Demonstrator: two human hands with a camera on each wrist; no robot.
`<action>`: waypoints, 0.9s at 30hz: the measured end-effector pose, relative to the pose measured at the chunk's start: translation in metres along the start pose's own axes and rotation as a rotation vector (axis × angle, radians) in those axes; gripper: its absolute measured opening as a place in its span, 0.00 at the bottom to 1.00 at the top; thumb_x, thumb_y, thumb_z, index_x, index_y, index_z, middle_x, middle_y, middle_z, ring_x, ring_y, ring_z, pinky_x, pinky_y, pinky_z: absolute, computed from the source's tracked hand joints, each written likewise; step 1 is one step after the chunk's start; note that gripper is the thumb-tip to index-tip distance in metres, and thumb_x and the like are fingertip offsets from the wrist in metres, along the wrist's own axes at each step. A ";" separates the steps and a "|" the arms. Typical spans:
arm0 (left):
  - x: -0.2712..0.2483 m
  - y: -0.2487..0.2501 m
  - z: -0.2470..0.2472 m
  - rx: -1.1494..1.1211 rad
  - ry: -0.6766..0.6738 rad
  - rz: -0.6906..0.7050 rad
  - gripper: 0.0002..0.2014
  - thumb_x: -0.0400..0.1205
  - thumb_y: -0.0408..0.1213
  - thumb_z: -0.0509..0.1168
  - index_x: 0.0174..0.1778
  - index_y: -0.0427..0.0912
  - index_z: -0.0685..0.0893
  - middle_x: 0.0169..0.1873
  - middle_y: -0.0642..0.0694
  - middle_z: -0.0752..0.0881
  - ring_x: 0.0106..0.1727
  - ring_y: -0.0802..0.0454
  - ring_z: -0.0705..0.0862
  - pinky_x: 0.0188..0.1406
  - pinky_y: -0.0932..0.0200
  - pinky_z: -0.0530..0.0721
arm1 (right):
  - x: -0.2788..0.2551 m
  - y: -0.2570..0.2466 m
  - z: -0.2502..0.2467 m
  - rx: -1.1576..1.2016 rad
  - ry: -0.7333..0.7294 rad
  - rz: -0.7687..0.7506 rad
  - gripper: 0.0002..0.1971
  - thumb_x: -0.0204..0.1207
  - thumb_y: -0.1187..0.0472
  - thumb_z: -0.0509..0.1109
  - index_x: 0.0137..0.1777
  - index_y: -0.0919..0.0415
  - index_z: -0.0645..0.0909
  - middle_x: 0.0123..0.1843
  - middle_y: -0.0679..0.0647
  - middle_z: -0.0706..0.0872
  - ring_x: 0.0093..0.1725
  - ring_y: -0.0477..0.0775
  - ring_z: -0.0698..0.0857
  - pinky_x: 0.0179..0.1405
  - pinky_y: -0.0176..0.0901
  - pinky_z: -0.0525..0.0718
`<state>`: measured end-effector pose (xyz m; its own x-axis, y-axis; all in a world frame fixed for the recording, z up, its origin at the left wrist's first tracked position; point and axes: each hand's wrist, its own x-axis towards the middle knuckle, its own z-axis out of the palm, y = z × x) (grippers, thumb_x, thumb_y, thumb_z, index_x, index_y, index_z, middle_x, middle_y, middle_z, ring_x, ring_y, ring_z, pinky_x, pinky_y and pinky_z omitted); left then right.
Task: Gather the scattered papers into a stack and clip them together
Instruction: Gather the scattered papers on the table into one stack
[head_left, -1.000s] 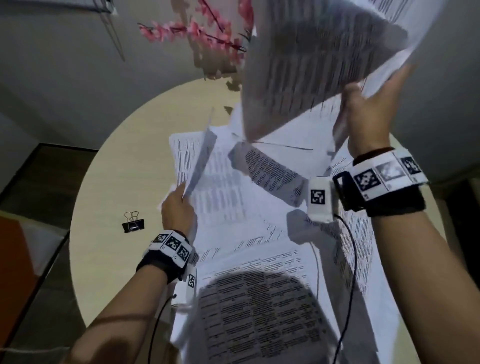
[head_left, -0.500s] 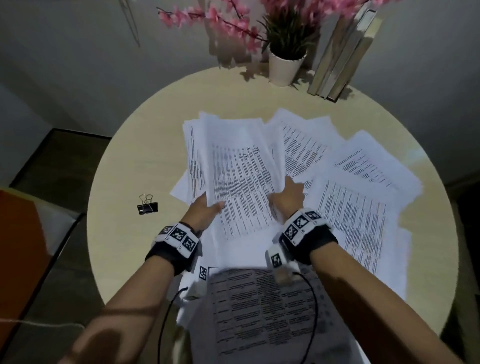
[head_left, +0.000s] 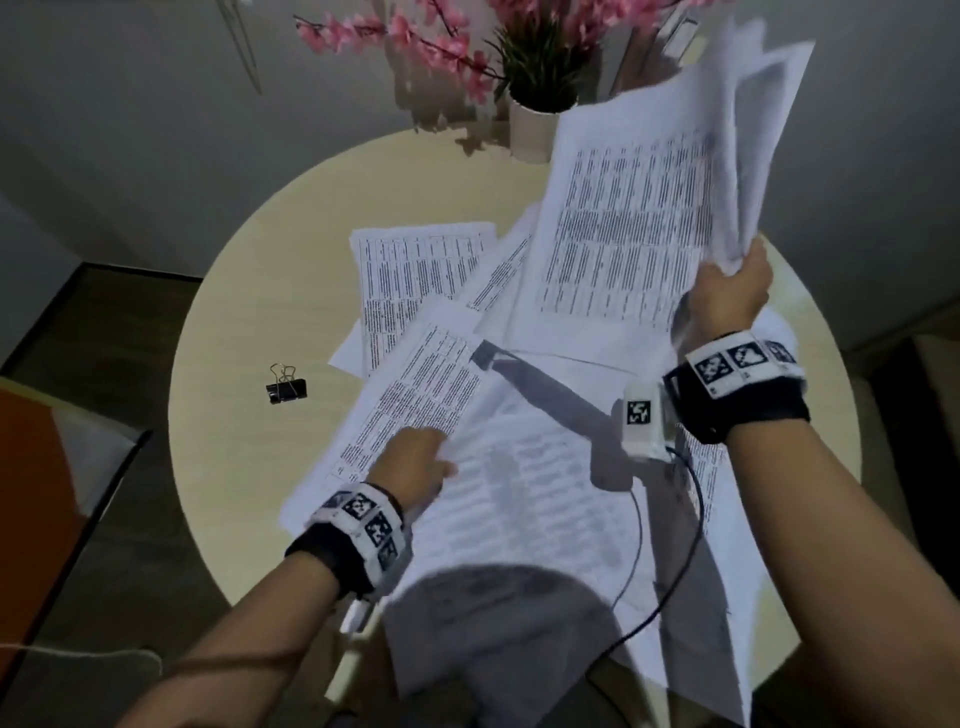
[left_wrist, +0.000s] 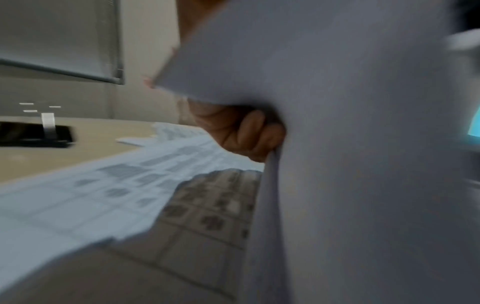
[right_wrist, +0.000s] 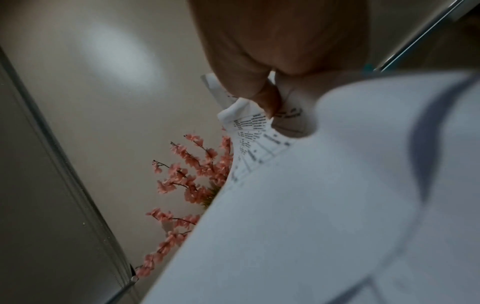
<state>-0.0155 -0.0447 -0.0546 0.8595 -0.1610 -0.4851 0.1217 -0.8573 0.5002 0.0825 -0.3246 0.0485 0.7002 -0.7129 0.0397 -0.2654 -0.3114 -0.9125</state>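
Left hand (left_wrist: 239, 133) curls under papers (left_wrist: 350, 102) (head view hides it).

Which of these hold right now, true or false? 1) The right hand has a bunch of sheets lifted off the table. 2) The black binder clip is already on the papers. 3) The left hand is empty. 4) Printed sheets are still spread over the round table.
1) True: the right hand has a grip on a bunch of white printed sheets raised above the round beige wooden table.
2) False: the black binder clip with silver handles lies alone on bare table, left of the papers.
3) False: the left hand grips the edge of a white sheet, fingers curled round it.
4) True: loose printed sheets still lie overlapping across the table.
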 end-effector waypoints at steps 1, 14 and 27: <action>0.001 -0.007 -0.008 -0.066 0.077 -0.056 0.10 0.80 0.38 0.66 0.49 0.33 0.84 0.40 0.40 0.85 0.42 0.44 0.84 0.35 0.60 0.74 | -0.005 0.011 -0.006 0.032 -0.028 0.023 0.15 0.75 0.70 0.56 0.59 0.63 0.77 0.45 0.56 0.80 0.44 0.56 0.75 0.42 0.39 0.69; 0.007 -0.037 -0.028 -0.187 0.200 -0.396 0.42 0.76 0.62 0.60 0.75 0.32 0.60 0.74 0.34 0.63 0.75 0.34 0.62 0.72 0.38 0.66 | -0.175 0.100 0.008 -0.467 -0.320 0.576 0.24 0.75 0.62 0.65 0.69 0.73 0.69 0.74 0.68 0.65 0.73 0.70 0.65 0.70 0.61 0.70; -0.005 -0.037 -0.031 -0.416 0.197 -0.383 0.51 0.70 0.69 0.61 0.77 0.32 0.57 0.78 0.33 0.61 0.78 0.35 0.61 0.75 0.40 0.65 | -0.230 0.025 0.028 -0.267 -0.666 -0.068 0.21 0.76 0.69 0.60 0.69 0.57 0.73 0.45 0.58 0.87 0.41 0.60 0.87 0.34 0.45 0.85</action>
<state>-0.0091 0.0028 -0.0479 0.7870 0.2496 -0.5643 0.5913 -0.5663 0.5742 -0.0669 -0.1510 0.0052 0.9539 -0.1780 -0.2414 -0.2999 -0.5454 -0.7827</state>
